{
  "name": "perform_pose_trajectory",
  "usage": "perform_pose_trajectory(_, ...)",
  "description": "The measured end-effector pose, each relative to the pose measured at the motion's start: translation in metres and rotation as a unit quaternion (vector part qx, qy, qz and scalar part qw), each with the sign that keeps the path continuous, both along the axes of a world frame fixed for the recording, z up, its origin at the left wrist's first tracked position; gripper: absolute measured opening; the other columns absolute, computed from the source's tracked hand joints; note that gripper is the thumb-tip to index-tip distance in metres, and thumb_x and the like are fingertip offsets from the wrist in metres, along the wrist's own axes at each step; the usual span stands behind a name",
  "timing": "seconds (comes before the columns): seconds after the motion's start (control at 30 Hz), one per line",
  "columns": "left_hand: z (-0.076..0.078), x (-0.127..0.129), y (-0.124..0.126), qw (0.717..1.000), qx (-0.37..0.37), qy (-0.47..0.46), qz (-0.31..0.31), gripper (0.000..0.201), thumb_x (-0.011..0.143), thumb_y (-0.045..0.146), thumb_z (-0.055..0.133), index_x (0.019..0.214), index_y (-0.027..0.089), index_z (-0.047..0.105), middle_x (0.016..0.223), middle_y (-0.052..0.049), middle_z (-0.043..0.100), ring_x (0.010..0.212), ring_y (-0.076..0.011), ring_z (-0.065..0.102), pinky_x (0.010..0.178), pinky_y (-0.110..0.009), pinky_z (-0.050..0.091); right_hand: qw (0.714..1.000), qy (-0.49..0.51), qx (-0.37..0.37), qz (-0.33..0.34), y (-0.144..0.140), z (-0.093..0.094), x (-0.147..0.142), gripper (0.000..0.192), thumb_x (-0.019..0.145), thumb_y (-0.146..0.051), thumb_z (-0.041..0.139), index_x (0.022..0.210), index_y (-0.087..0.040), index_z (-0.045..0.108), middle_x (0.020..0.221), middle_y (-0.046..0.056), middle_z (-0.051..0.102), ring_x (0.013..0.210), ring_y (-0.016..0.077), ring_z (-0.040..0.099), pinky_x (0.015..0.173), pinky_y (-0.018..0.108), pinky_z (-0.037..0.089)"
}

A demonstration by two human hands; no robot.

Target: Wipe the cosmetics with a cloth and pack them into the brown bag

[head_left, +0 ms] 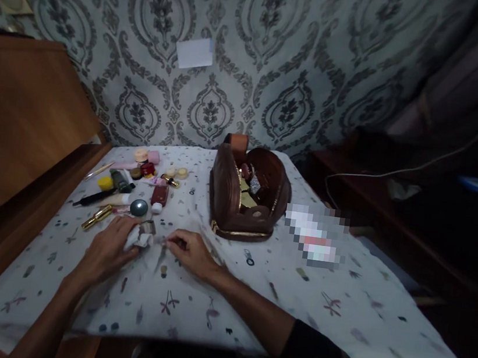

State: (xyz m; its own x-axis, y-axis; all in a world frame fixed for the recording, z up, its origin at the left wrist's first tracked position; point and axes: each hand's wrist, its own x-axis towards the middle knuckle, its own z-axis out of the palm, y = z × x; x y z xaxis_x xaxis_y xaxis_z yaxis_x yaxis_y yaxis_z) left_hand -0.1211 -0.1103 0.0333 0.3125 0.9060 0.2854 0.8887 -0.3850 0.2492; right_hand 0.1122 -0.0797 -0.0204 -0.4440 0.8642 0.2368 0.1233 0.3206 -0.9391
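My left hand curls around a crumpled white tissue on the printed tablecloth. A small container with a greyish, see-through look shows just beyond the tissue; I cannot tell whether the hand touches it. From the right, my right hand pinches the thin loose end of the tissue between thumb and fingers. Nearest my left hand lie a gold tube and a round dark-green lid or compact. A dark red bottle with a white cap lies just beyond.
A brown leather bag stands unzipped at centre, with several small items inside. Cosmetics, among them a yellow-capped jar and a black tube, cluster at the left. A blurred-out packet lies right. A wooden cabinet borders the left.
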Motion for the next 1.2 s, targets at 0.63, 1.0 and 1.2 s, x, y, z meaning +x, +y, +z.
perform_pose_trajectory(0.63, -0.005, 0.083, 0.044, 0.858, -0.136, -0.495, 0.023, 0.055, 0.079, 0.047, 0.066, 0.127, 0.022, 0.055, 0.118, -0.006, 0.067, 0.109, -0.0242, 0.062, 0.095, -0.033, 0.048, 0.972, 0.211, -0.103, 0.008, 0.014, -0.022, -0.001, 0.052, 0.076, -0.040, 0.076, 0.120, -0.020, 0.057, 0.102, 0.003, 0.065, 0.094, 0.0195, 0.060, 0.085, 0.033, 0.050)
perform_pose_trajectory(1.0, -0.034, 0.102, 0.073, 0.845, -0.128, -0.515, 0.070, 0.045, 0.083, 0.048, 0.062, 0.119, 0.021, 0.062, 0.124, -0.008, 0.065, 0.125, -0.0267, 0.052, 0.107, -0.037, 0.038, 0.952, 0.272, -0.138, -0.033, 0.017, -0.013, -0.001, 0.065, 0.065, -0.039, 0.084, 0.120, -0.022, 0.054, 0.105, 0.004, 0.065, 0.089, 0.0198, 0.063, 0.070, 0.029, 0.052)
perform_pose_trajectory(1.2, -0.036, 0.088, 0.079, 0.870, -0.083, -0.486, 0.013, 0.034, 0.088, 0.052, 0.053, 0.084, 0.019, 0.059, 0.072, 0.001, 0.057, 0.071, -0.0161, 0.053, 0.070, -0.026, 0.044, 0.919, 0.310, -0.241, -0.026, 0.017, -0.003, 0.006, 0.054, 0.070, -0.041, 0.080, 0.114, -0.022, 0.057, 0.103, 0.004, 0.064, 0.072, 0.0137, 0.062, 0.058, 0.024, 0.046)
